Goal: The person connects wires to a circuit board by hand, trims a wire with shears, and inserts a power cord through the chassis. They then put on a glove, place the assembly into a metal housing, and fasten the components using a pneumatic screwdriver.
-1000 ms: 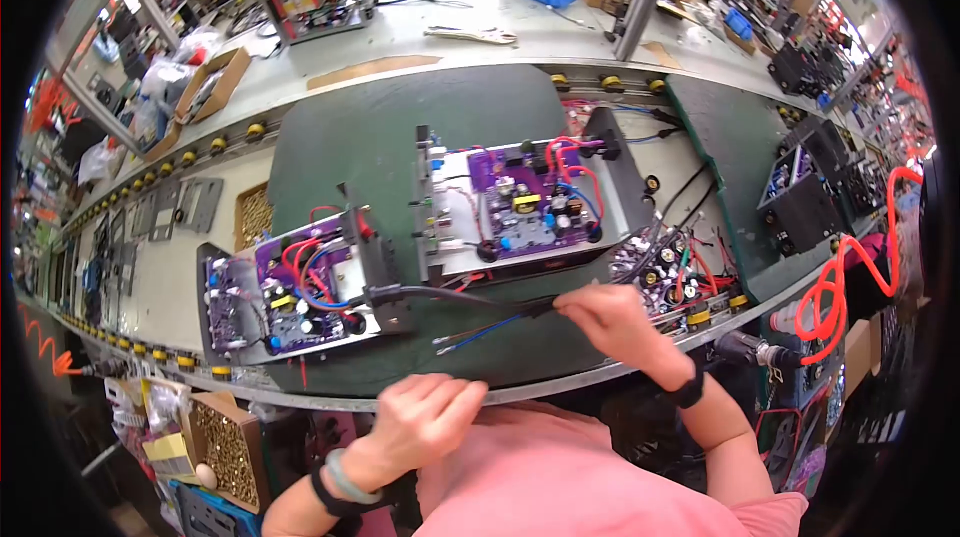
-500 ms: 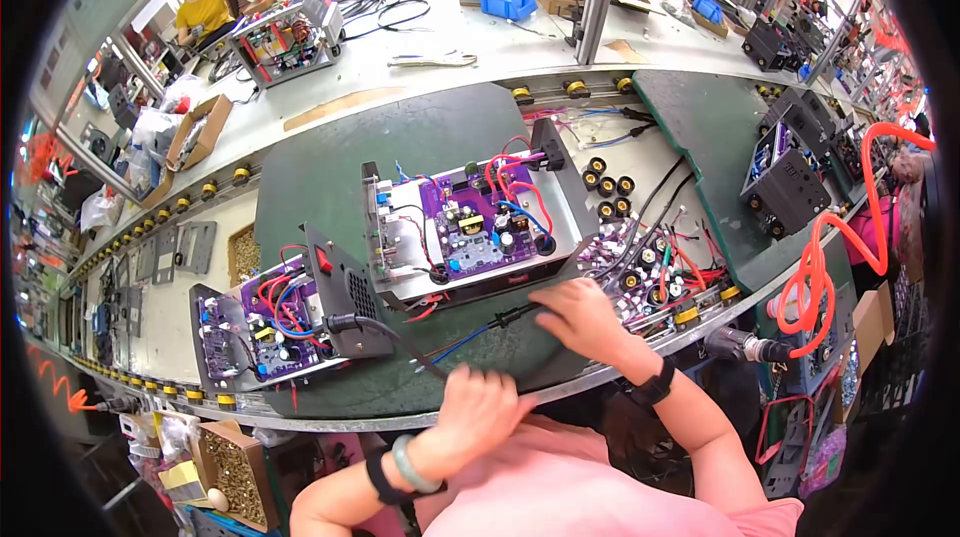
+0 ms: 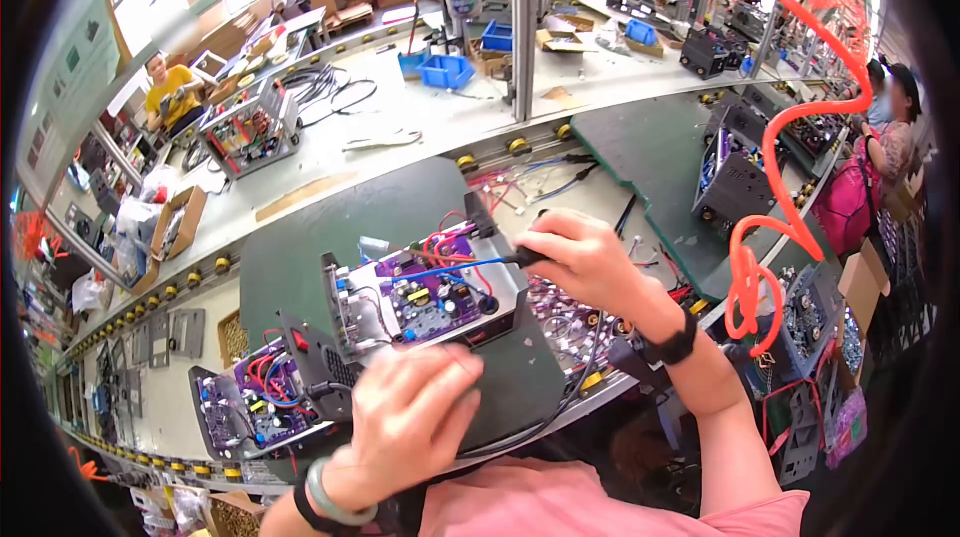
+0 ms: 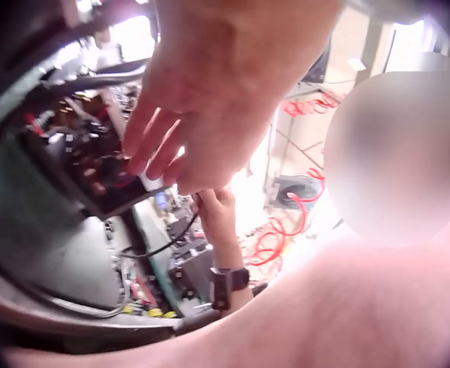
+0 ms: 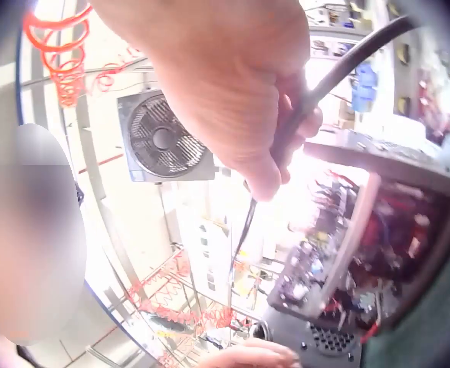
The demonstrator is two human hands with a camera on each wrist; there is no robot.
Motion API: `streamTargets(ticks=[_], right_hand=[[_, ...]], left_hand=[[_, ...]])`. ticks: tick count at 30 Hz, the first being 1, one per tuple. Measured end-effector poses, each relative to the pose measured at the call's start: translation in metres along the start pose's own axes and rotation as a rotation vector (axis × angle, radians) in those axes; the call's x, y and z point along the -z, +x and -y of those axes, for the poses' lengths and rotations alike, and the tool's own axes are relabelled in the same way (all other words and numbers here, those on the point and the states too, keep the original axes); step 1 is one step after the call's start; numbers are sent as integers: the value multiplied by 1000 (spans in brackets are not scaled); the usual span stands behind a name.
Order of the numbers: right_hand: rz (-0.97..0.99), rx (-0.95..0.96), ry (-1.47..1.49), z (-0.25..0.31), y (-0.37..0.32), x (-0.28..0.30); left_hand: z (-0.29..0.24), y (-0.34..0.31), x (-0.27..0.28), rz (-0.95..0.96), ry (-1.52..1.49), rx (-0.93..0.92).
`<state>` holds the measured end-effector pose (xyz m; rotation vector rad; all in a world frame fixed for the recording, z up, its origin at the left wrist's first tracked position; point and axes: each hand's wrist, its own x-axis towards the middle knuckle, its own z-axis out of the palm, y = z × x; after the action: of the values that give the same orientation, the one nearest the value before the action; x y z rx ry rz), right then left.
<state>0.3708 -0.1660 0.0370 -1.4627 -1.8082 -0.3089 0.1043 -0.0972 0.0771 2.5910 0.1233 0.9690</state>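
My right hand (image 3: 590,257) grips a black power cable (image 5: 348,65) near its end, above the right side of an open metal chassis. Blue and brown wires (image 3: 450,266) stick out leftward from that end, over the chassis's purple circuit board (image 3: 430,309). From the right hand the cable loops down along the bench's front edge. My left hand (image 3: 410,412) hovers in front of the chassis, its fingers loosely bent with nothing visible in them. Beside it on the left sits a second open unit with a black vented panel (image 3: 318,362), where a cable enters.
Loose wires and small parts (image 3: 570,322) lie right of the chassis. A green board (image 3: 650,167) with more black units is farther right, near a coiled orange hose (image 3: 770,177). Blue bins (image 3: 445,72) stand on the back bench, and a person in yellow (image 3: 172,97) is beyond.
My right hand has raised the cable end from the mat to above the chassis, wires pointing left. The left hand first moved right, then back left and up towards the chassis. The head view has turned right.
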Motion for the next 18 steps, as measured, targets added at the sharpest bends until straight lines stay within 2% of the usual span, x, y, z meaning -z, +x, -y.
streamTargets(ticks=[1, 3, 6, 8, 9, 12, 15, 16, 18], right_hand=[[52, 45, -27, -11, 1, -5], [128, 102, -107, -24, -1, -15], [105, 57, -172, -21, -12, -21], [59, 32, -196, -18, -16, -22], [65, 31, -202, -20, -18, -21], [63, -12, -152, -20, -15, -24], [375, -186, -55, -25, -8, -25], [368, -187, -58, -26, -1, -21], [637, -176, -93, -27, 12, -15]], left_hand=[[6, 21, -2, -57, 90, -70], [24, 60, -16, -138, 220, -87], [60, 69, -62, 90, 298, 31], [65, 63, -85, 302, 228, 195], [78, 55, -101, 171, 256, 45], [70, 52, -108, 141, 289, 130], [75, 55, -102, 221, 272, 110], [78, 57, -99, 221, 275, 103], [84, 60, -94, 272, 176, 55]])
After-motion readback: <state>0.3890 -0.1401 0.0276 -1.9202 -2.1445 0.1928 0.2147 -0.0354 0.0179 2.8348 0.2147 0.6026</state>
